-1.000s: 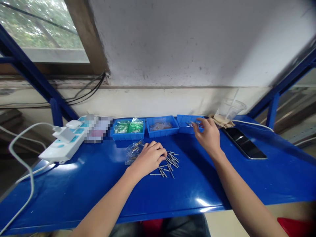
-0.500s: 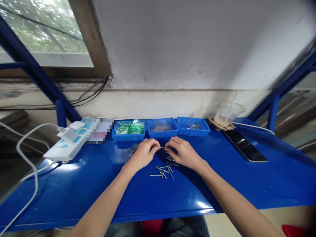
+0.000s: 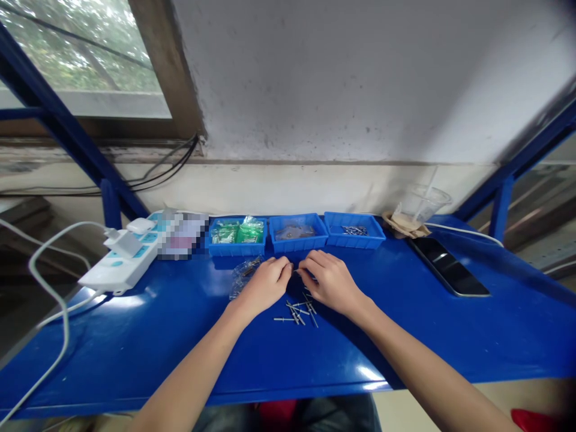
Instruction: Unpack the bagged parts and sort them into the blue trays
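Note:
My left hand [image 3: 270,279] is closed in a pinch over the blue table [image 3: 252,354], its fingertips hidden from me. Facing it, my right hand [image 3: 327,275] pinches a thin metal blind rivet [image 3: 296,271], of which only a short bit shows in the narrow gap between the hands. Just below the hands lies a loose pile of silver blind rivets [image 3: 297,312], partly covered by my right hand. A clear plastic bag [image 3: 240,277] with small pieces in it sits beside my left wrist.
Along the wall stand a blue bin with green packets [image 3: 237,252], a bin with a clear bag [image 3: 299,242] and a bin with metal parts [image 3: 355,241]. On the left lies a white power strip [image 3: 119,269]; on the right, a phone [image 3: 450,267] and a plastic cup [image 3: 420,204].
Both hands have turned slightly and drawn closer together, so less of the rivet's pin shows between them. More of the clear bag is visible. The pile is unchanged.

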A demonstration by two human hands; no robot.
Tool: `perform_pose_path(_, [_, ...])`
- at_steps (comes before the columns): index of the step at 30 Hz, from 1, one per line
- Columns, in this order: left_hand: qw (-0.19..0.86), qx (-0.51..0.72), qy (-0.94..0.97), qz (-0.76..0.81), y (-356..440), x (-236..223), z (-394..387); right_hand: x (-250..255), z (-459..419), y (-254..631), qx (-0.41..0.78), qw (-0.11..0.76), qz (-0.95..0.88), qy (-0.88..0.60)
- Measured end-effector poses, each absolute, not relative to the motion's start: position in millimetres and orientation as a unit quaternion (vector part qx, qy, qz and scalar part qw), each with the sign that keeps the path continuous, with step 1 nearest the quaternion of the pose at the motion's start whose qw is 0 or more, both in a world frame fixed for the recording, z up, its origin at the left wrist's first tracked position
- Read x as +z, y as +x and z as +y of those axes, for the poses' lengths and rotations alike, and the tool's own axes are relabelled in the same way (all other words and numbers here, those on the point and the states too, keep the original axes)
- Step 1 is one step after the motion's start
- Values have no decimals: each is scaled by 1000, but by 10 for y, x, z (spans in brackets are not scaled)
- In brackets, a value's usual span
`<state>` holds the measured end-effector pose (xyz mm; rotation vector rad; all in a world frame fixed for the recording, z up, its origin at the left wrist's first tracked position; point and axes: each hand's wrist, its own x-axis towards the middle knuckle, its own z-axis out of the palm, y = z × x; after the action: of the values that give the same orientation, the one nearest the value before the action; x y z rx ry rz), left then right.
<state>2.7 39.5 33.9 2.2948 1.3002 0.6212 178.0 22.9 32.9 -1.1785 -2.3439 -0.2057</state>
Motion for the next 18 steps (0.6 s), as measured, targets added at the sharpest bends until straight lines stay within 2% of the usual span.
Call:
perform_pose_path(7, [272,235,827,433,-10,363,405,350,220,1787,-38,279,-864,-417])
perform_pose_path(11, [325,256,810,416,-135,446,419,447,288,1973,-35,350,-847,-398])
perform_pose_path(15, [292,171,855,394,-292,508,387,477,474,2439,-158,439,-703,-537])
perform_pose_path(18, [264,83,892,356,-325,487,328,393,597,2737,-217,373,-631,-645])
